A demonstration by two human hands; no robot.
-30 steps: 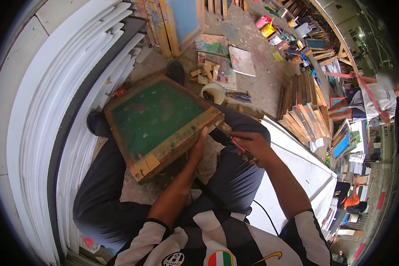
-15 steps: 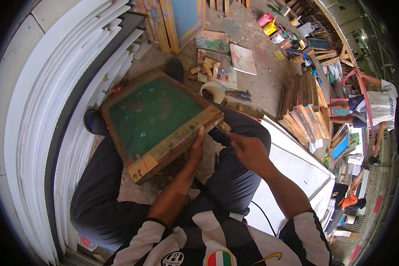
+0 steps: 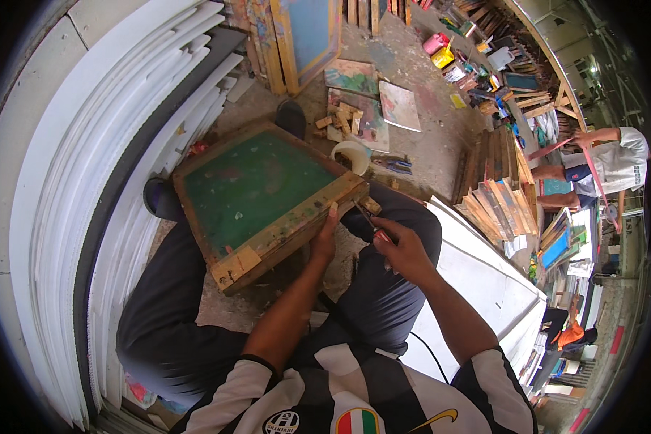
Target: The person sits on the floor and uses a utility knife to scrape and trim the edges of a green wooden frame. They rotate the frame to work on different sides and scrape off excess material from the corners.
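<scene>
A wooden screen-printing frame [image 3: 267, 239] with green mesh [image 3: 257, 184] rests tilted over my legs, its wood stained with paint. My left hand [image 3: 324, 240] grips the near edge of this frame, thumb up on the wood, the other fingers hidden below. Closed around a slim tool, apparently a screwdriver [image 3: 365, 215] with a metal shaft and a reddish handle, my right hand [image 3: 405, 254] is just off the frame's right corner. The shaft points up toward that corner, beside a small wooden block [image 3: 371, 205]. Whether its tip touches the wood cannot be made out.
White sheets [image 3: 65, 181] stand stacked at my left. Beyond the frame are a white bucket [image 3: 353, 155], pliers [image 3: 393, 163] and wood offcuts [image 3: 343, 119]. More wooden frames [image 3: 493, 206] stack at right, near a white board [image 3: 470, 282]. A person [image 3: 607, 166] stands farther right, holding a red strip.
My right hand has drawn slightly down and back from the frame's corner, so more of the tool's shaft shows. My left hand keeps its grip. The person at right has shifted the red strip.
</scene>
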